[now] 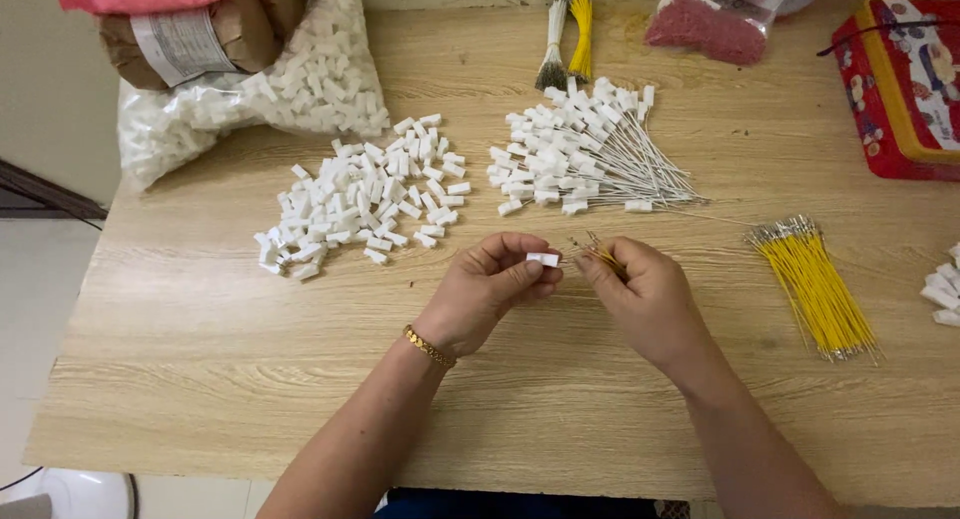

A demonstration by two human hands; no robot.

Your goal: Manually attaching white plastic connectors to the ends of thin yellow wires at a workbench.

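My left hand pinches a small white plastic connector between thumb and fingers above the middle of the wooden table. My right hand holds a few short yellow wires, their metal tips pointing at the connector. The two hands are nearly touching. A loose pile of white connectors lies to the left behind them. A heap of connectors with white wires fitted lies straight behind the hands.
A bundle of yellow wires lies at the right. A clear bag of white connectors sits back left under brown parcels. Wire bundles, a bag of red bits and a red tin stand at the back.
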